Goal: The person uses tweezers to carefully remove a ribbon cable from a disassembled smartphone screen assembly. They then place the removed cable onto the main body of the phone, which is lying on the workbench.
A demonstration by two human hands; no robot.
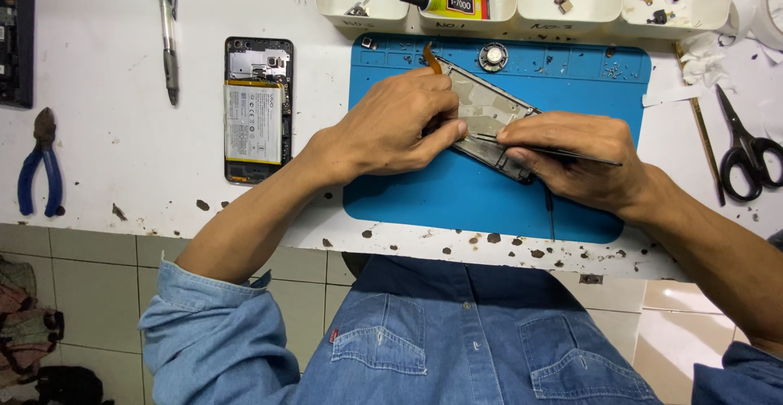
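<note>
On the blue work mat (457, 197), near the middle of the white bench (106, 128), lies a stripped phone frame (489, 111), tilted so that its long axis runs from about ten o'clock to four o'clock. Both hands are close together over it. The left hand (395, 123) is clamped on the frame's upper left part, thumb and fingers pinching its edge, with an orange ribbon cable (430, 57) curling up just beyond the knuckles at twelve o'clock. The right hand (575, 156) rests on the frame's lower right end and grips thin metal tweezers (555, 149), whose tip points toward nine o'clock and touches the frame's inner face beside the left thumb.

At nine o'clock from the mat, well apart, lies an opened phone (258, 110) with its battery showing. Farther out at nine o'clock lie blue-handled pliers (41, 164), and at ten o'clock a pen (169, 34). At twelve o'clock stand white trays (522, 1), one holding a yellow glue tube (447, 1). A small round part (493, 56) sits on the mat's top edge. At three o'clock lie black scissors (746, 148). Blue denim sleeves and a shirt fill the six o'clock side.
</note>
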